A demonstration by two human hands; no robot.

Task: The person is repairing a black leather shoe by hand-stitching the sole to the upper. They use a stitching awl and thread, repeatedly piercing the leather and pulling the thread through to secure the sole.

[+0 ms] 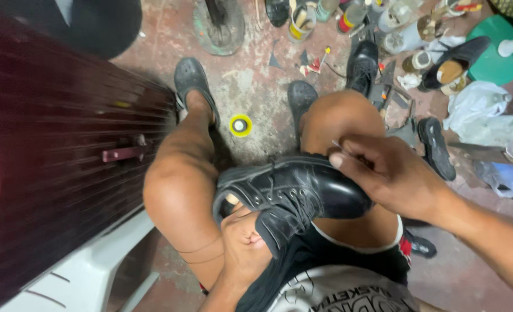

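Observation:
A black leather lace-up shoe (294, 193) lies on its side across my lap, between my bare knees. My left hand (243, 242) grips it from below at the opening, fingers tucked inside the collar. My right hand (383, 173) rests on the toe end near the sole edge, thumb and fingers pinched together on something small that I cannot make out.
A dark red corrugated panel (54, 150) and a white plastic chair (89, 271) stand at my left. On the stained floor lie a yellow tape roll (240, 125), other black shoes (435, 147), bottles and jars (349, 14), plastic bags (479, 104) and a green stool (499, 49).

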